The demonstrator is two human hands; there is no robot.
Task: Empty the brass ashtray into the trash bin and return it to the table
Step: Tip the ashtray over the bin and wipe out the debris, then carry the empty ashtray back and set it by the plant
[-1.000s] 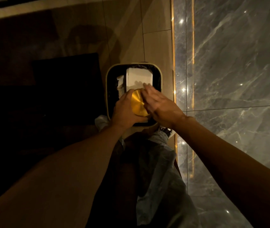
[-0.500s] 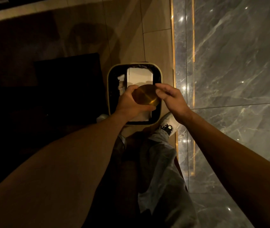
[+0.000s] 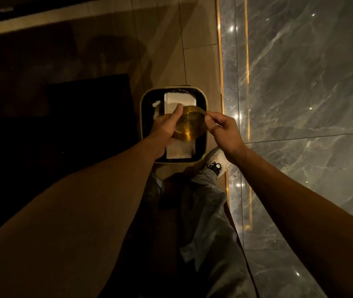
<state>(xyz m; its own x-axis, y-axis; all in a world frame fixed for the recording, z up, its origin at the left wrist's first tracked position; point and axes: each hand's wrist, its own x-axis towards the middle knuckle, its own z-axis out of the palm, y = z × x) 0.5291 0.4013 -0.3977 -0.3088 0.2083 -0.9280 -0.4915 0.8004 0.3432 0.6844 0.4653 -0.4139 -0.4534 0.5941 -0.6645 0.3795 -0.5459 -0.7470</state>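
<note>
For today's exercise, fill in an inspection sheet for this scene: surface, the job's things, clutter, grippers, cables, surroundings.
Surface: beige tiled floor; no table in view.
Job's things: brass ashtray held over the open trash bin, which holds white paper.
Clutter: nothing seen.
Grippers: left hand grips the ashtray's near-left side; right hand pinches its far rim.
Cables: nothing seen.
Surroundings: glossy grey marble wall on the right, dark furniture on the left, the person's shoe beside the bin.
</note>
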